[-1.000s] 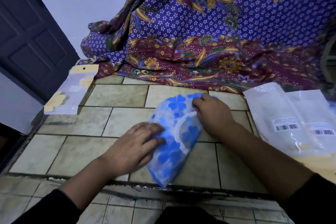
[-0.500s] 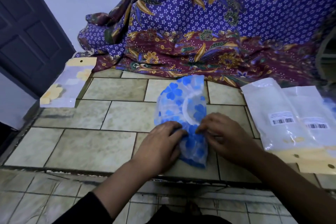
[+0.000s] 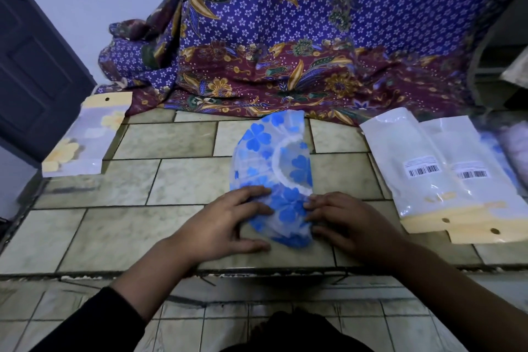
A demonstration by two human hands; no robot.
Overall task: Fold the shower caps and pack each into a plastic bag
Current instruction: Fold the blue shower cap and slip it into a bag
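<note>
Head-worn view, forward-down, close above shower cap (image 3: 254,163)

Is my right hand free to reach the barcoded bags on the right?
Probably yes: only bare tile lies between the right hand and the barcoded bags, though it rests on the shower cap.

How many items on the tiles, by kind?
Blue-flowered shower cap, loose: 1
Packed bag, yellow flowers inside: 1
Barcoded plastic bags: 2
Total: 4
The blurred things at the right edge are not counted.
</note>
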